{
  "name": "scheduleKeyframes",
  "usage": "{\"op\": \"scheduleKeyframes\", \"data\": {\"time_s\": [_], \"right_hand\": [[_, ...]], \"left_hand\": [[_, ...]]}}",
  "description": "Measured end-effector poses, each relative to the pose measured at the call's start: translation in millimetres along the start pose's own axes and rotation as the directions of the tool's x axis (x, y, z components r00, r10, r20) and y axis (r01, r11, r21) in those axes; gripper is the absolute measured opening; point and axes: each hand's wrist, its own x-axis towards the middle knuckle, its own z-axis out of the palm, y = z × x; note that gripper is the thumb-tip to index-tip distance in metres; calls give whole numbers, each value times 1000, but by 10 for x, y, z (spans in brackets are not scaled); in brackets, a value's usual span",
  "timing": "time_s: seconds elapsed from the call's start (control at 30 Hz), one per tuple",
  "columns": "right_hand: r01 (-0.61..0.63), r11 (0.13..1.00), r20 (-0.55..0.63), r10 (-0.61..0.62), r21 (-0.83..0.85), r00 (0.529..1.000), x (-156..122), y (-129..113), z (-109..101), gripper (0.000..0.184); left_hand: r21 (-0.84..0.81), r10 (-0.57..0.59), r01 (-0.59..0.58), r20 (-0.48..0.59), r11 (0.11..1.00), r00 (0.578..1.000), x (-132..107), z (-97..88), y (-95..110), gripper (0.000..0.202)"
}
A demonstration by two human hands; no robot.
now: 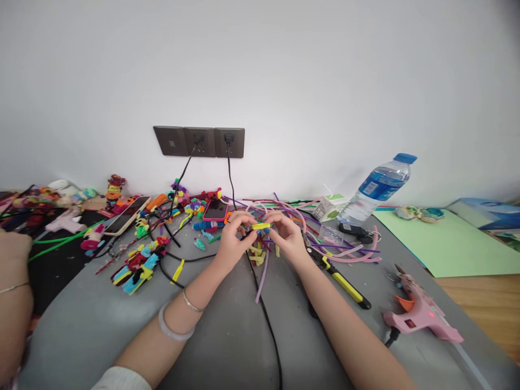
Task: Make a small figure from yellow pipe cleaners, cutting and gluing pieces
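A short yellow strip, apparently pipe cleaner, is pinched level between the fingertips of both hands. My left hand grips its left end, thumb below and fingers above. On the other end my right hand is closed in the same way. Small blue spots show by the fingertips; I cannot tell what they are. Several pale yellow pieces lie on the grey table just below the hands. A lilac pipe cleaner sticks out toward me beneath them.
Yellow-black handled pliers and a pink glue gun lie right. A tilted water bottle leans near the wall. Pipe-cleaner figures and phones crowd the left. A black cable crosses the middle. Another person's hand is far left.
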Motion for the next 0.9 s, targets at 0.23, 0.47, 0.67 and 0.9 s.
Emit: {"op": "scheduleKeyframes", "data": {"time_s": [0.23,0.47,0.67,0.9], "right_hand": [[-7,1000,5,7,-28,1000,-4,4,-3,8],[-15,999,12,16,-38,1000,-7,-4,12,11],[-12,999,23,13,-37,1000,-10,3,1,14],[-8,999,6,8,-43,1000,2,-7,-2,14]], "left_hand": [[-16,-37,37,-11,999,999,-3,11,3,13],[-18,-73,72,-26,997,997,-15,-3,35,9],[-21,-72,71,-45,997,996,-12,0,28,10],[-24,-75,75,-40,997,996,-8,8,38,10]]}}
